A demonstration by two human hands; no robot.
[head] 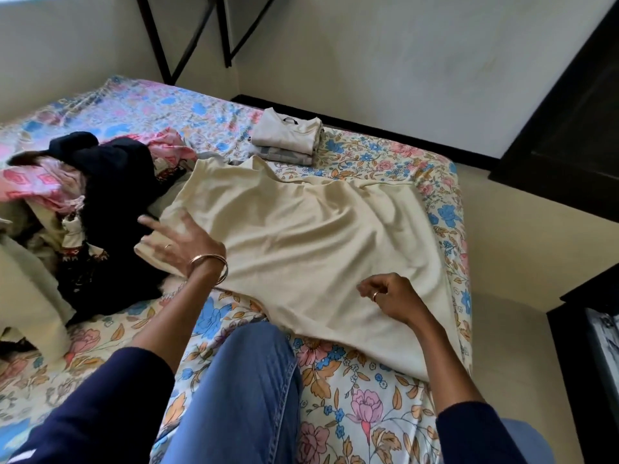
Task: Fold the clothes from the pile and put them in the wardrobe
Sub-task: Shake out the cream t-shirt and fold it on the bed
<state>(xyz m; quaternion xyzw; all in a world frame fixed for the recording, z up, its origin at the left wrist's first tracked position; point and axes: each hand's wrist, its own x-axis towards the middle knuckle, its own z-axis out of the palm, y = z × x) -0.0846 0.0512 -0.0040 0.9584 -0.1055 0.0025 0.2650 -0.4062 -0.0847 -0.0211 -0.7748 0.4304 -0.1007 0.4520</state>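
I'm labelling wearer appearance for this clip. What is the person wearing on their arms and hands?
Both forearms are bare below dark navy long sleeves pushed up toward the elbows. The left hand has a thin gold-coloured ring on one finger and several slim metal bangles, copper-toned and silvery, at the wrist. The right hand wears one gold-coloured ring; its wrist is bare. No watch or gloves.

Home bedroom: bed with floral sheet, pile of clothes, folded stack, plain walls.
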